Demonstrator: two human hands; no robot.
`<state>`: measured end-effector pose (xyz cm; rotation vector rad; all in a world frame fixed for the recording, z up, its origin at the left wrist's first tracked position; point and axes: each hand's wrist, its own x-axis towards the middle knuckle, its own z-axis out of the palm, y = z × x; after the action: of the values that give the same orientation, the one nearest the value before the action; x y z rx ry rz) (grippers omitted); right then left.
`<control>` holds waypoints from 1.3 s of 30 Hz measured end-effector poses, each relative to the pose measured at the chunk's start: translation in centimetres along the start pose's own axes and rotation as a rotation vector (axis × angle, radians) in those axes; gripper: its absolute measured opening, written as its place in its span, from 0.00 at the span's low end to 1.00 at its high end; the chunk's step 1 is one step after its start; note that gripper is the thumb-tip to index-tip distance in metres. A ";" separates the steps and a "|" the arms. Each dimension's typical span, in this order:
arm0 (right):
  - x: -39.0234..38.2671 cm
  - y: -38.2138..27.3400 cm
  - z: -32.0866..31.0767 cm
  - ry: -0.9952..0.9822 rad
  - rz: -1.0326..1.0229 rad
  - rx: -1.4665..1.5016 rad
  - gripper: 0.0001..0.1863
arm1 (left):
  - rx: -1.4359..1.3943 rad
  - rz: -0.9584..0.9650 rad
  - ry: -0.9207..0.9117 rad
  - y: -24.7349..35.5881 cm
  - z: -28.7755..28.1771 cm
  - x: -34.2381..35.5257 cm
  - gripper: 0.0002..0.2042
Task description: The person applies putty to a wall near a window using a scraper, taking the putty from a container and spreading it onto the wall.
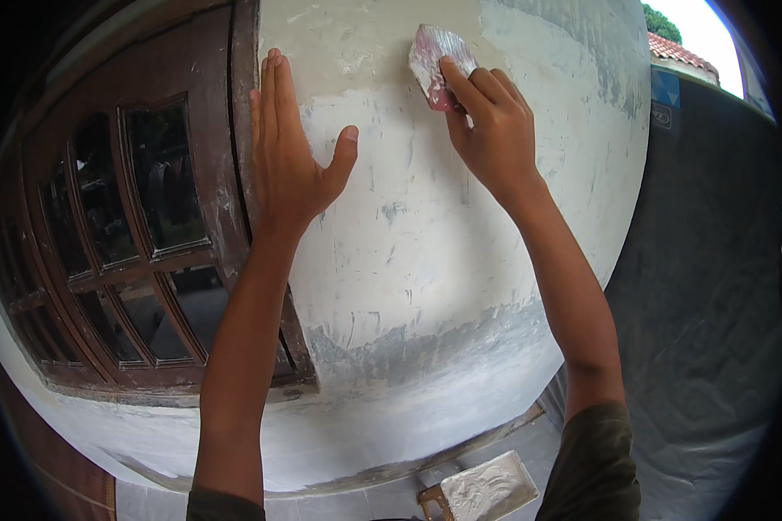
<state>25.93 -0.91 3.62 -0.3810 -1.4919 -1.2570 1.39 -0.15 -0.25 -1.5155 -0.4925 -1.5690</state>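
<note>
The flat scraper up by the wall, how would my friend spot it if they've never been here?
Start at the big brown window, then look right to the pale wall. Near the top of it, find the raised right hand; the flat scraper is in its fingers. Unlike the empty left hand beside it, it's pinkish red, smeared with whitish paste.

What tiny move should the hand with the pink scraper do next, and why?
Probably slide the scraper gently down the wall. The right hand already grips it up at the wall, white stuff is smeared on its face, and the pale surface below shows dark marks that a smoothing stroke might cover.
</note>
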 end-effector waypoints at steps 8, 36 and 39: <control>2.9 5.3 2.8 -0.054 -0.041 -0.183 0.25 | -0.025 0.013 0.015 0.2 0.6 0.3 0.45; -1.2 4.1 2.0 -0.141 -0.036 -0.145 0.24 | -0.002 -0.002 0.021 -0.1 0.5 0.1 0.44; -4.2 1.7 0.0 -0.206 0.007 -0.120 0.25 | -0.009 0.004 0.021 0.0 0.6 0.1 0.44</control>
<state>28.74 1.32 0.83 -0.6094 -1.5895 -1.3375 1.78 0.24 -0.06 -1.5045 -0.4706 -1.5841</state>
